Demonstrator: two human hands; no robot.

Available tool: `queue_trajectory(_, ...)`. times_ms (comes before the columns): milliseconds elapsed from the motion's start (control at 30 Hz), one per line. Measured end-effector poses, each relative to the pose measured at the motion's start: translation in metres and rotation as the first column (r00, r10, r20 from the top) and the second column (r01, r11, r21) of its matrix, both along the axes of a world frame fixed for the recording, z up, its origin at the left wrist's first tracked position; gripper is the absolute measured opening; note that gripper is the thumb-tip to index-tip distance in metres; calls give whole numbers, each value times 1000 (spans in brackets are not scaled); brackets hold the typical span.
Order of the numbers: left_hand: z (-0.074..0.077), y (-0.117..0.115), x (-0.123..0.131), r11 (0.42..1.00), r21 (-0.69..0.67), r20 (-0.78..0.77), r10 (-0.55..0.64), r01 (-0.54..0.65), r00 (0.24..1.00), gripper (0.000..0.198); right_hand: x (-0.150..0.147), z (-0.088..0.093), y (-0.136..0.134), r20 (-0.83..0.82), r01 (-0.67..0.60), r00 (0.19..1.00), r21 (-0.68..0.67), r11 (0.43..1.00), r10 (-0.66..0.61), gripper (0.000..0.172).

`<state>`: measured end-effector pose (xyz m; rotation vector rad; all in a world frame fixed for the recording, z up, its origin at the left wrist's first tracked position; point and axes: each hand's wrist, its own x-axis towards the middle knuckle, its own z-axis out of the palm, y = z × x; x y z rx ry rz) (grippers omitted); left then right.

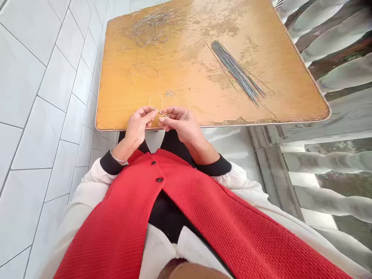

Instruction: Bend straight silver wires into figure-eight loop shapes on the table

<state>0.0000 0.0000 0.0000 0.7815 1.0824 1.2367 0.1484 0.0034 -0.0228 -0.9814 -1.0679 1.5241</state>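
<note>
A thin pale wire (162,101), bent into a loop, stands up between my two hands over the table's near edge. My left hand (138,123) pinches it between thumb and forefinger where its ends cross. From the other side my right hand (180,123) is closed on the same wire, thumb against forefinger, with a short end poking out. Just beyond the hands lies a small heap of tiny pale bits (170,93), too small to name. Several bent wire loops (133,73) rest farther off to the left.
The worn wooden table (186,85) has a tangled pile of shaped wires (152,29) at its far left. A bundle of straight, thin dark rods or wires (236,69) lies on the right. White tiled wall (37,100) runs along the left, a balustrade (337,46) along the right.
</note>
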Motion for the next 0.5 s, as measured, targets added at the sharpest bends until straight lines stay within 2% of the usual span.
queue_trajectory(167, 0, 2, -3, 999, 26, -77, 33, -31, 996, 18, 6, 9, -4, 79, -37, 996, 3, 999, 36, 44)
queue_trajectory(267, 6, 14, -8, 999, 30, -149, 45, -41, 988, 16, 10, 12, 4, 133, -38, 990, 5, 999, 37, 45)
queue_trajectory(367, 15, 40, -20, 1000, 27, -222, 10, -5, 975, 13, 15, 11, 20, 191, -16, 982, 56, 998, 5, 44)
queue_trajectory(500, 24, 89, -33, 1000, 16, -383, 5, 1, 924, 16, 22, 4, 40, 266, 27, 962, 96, 995, -52, 39)
